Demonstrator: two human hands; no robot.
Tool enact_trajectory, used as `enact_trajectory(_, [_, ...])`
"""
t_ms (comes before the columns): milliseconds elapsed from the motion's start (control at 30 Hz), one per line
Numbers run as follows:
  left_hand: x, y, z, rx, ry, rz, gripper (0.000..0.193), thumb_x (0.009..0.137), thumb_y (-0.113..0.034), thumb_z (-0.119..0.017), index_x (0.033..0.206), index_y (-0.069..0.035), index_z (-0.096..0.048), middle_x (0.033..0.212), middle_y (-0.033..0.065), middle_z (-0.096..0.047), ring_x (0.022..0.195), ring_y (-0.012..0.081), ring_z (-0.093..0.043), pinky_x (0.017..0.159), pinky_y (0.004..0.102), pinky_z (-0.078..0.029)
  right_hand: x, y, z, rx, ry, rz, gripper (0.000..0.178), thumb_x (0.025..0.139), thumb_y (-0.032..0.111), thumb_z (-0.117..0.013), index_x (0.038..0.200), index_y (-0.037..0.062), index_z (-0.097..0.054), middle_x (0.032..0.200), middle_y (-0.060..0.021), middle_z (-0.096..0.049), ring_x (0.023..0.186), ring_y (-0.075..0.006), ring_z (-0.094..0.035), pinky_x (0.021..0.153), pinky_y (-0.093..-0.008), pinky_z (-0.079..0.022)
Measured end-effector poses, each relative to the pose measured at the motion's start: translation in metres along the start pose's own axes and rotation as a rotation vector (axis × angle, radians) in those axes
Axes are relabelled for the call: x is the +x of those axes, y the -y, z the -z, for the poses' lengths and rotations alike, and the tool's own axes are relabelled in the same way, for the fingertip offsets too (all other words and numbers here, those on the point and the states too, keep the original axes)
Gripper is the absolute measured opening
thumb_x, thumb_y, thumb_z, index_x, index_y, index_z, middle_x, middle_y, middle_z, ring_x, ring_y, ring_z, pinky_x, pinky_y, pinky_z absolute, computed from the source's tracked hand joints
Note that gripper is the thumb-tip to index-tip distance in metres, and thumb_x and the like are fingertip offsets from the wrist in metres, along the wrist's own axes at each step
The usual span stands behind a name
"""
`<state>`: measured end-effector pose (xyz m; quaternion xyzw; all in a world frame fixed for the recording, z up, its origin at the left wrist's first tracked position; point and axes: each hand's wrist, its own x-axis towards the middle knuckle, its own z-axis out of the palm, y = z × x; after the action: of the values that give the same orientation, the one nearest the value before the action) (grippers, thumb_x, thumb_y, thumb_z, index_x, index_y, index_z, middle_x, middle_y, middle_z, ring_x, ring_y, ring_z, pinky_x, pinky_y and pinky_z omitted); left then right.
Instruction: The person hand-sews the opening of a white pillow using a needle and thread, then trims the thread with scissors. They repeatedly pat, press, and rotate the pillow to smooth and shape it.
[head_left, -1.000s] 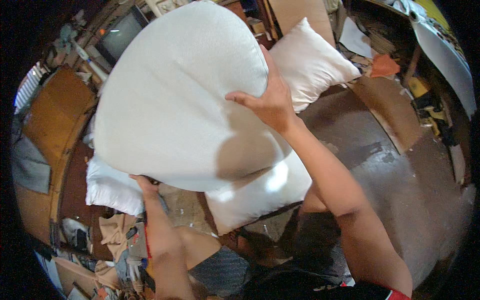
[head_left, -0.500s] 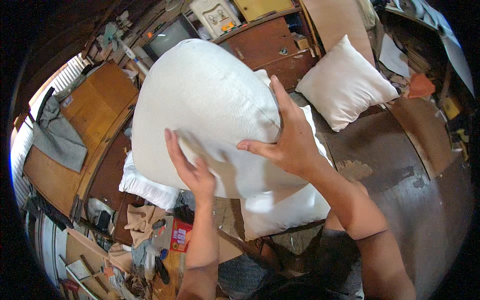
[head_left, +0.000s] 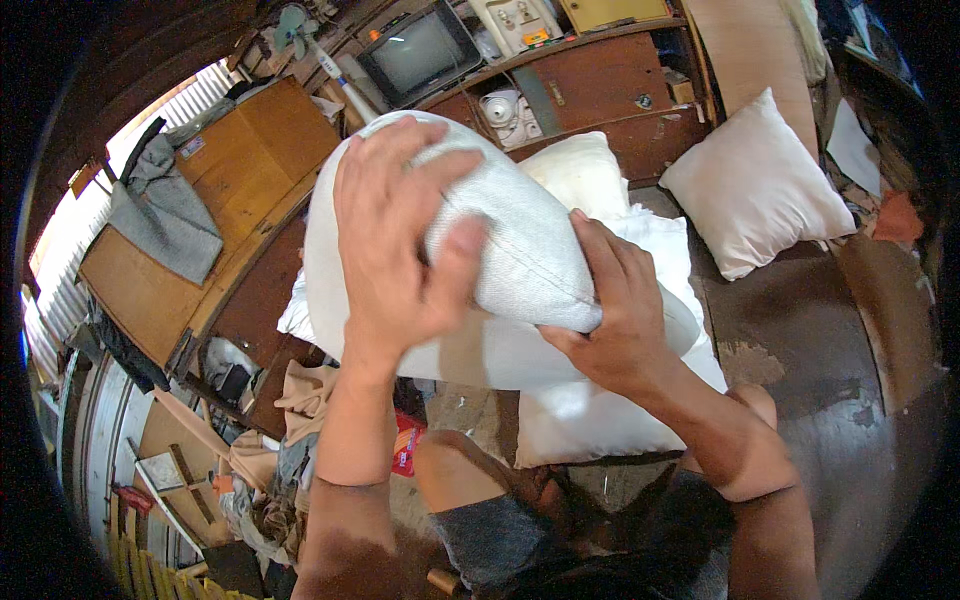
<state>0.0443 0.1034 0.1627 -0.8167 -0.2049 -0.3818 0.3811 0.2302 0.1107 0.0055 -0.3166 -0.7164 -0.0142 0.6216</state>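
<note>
A large stuffed white pillow with fine ribbing and a seam stands raised in front of me. My left hand lies over its upper left side, fingers spread and a little blurred by motion. At the pillow's right corner, my right hand is closed, thumb below and fingers on top. Other white pillows lie underneath and behind: one pillow shows below the raised one, and another pillow sits behind it. Much of them is hidden by the raised pillow and my hands.
A separate white pillow rests on the dark floor at the right. Behind stands a wooden cabinet with an old television. Wooden furniture with a grey cloth is at the left; piled cloths lie at lower left.
My left hand has moved up onto the pillow's top left side. My right hand has closed on the corner, and the pillow has tilted. The whole view has shifted.
</note>
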Motion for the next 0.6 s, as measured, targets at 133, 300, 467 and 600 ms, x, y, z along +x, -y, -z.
enact_trajectory(133, [0.003, 0.038, -0.009, -0.169, 0.004, 0.212, 0.038, 0.099, -0.031, -0.055, 0.119, -0.003, -0.071, 0.123, 0.0184, -0.068, 0.119, 0.0376, -0.06, 0.11, 0.0457, -0.04, -0.004, -0.012, -0.006, -0.025, -0.014, -0.007, 0.111, 0.064, 0.025, -0.091, 0.157, 0.0037, -0.033, 0.146, -0.0203, -0.05, 0.129, -0.0388, -0.05, 0.108, -0.0491, -0.038])
enact_trajectory(300, [-0.007, 0.062, -0.002, -0.203, 0.017, 0.482, 0.037, 0.104, -0.026, -0.049, 0.119, -0.001, -0.072, 0.119, 0.0182, -0.071, 0.114, 0.0348, -0.063, 0.106, 0.0426, -0.043, -0.006, -0.007, 0.006, -0.048, 0.013, 0.001, 0.11, 0.069, 0.032, -0.09, 0.156, -0.0003, -0.032, 0.148, -0.0245, -0.047, 0.131, -0.0409, -0.049, 0.11, -0.0495, -0.037])
enact_trajectory(467, [-0.005, 0.052, -0.002, -0.16, -0.004, 0.347, 0.036, 0.102, -0.024, -0.048, 0.118, -0.002, -0.073, 0.117, 0.0165, -0.072, 0.11, 0.0342, -0.063, 0.103, 0.042, -0.042, -0.009, -0.009, 0.02, 0.04, 0.03, 0.125, 0.105, 0.08, 0.039, -0.084, 0.156, -0.0066, -0.028, 0.151, -0.0327, -0.041, 0.136, -0.0476, -0.045, 0.114, -0.0526, -0.036])
enact_trajectory(600, [-0.007, 0.034, 0.0, -0.128, 0.039, 0.357, 0.045, 0.103, -0.026, -0.039, 0.119, 0.002, -0.07, 0.119, 0.0199, -0.068, 0.116, 0.0324, -0.059, 0.107, 0.0406, -0.039, -0.004, -0.003, 0.028, 0.08, 0.045, 0.177, 0.1, 0.086, 0.04, -0.078, 0.155, -0.0106, -0.026, 0.151, -0.0376, -0.039, 0.137, -0.0514, -0.045, 0.115, -0.0529, -0.036])
